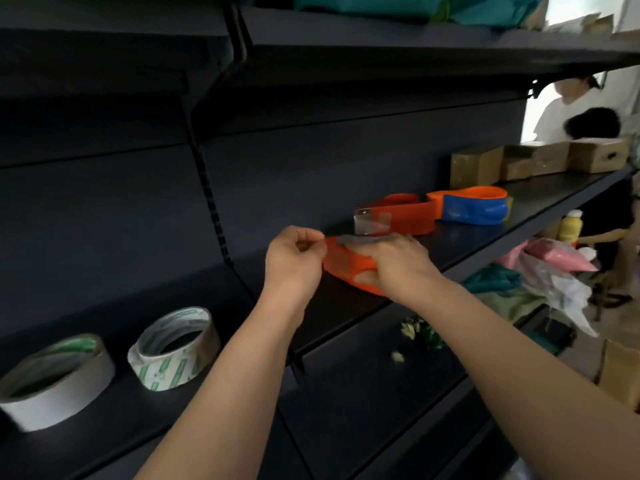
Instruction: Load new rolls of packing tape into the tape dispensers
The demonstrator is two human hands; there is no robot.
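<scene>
- R hand (398, 265) grips orange dispenser (346, 268) on shelf (485, 237).
- L hand (294, 261) pinches tape end at its front.
- 2 tape rolls (173, 348) lie far left.

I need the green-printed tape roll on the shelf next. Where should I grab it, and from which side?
Probably best from above. The green-printed tape roll lies nearly flat with its core opening upward, so hook fingers inside the core with the thumb on the outer wall. Take it at its right side, away from the plain white roll.
</scene>
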